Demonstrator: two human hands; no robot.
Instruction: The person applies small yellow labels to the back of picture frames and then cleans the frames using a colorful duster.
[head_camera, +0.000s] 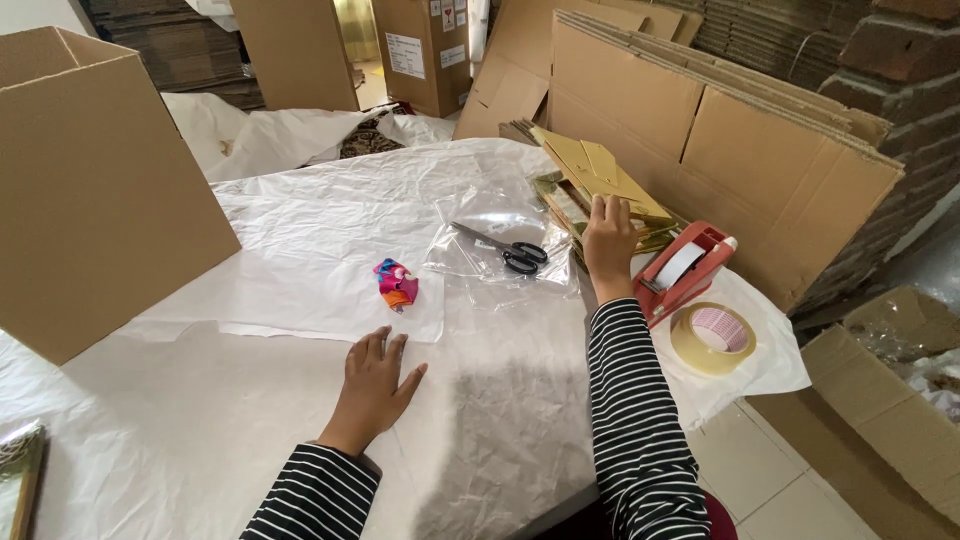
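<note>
While the left hand (372, 385) rests flat and empty on the white sheet (300, 230), the right hand (608, 245) is touching the stack of flat gold boxes (600, 180) — fingers on top, nothing gripped. Looks like pick-up stage; next it'd need to pinch one off cleanly.

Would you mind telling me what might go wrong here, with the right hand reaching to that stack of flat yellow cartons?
1. The right hand pulls at the stack of flat yellow cartons; the stack looks uneven and could slide.
2. The scissors lie on loose clear plastic bags beside that hand; a sweep of the sleeve might drag them.
3. The tape roll sits near the table edge and could get knocked off.
</note>
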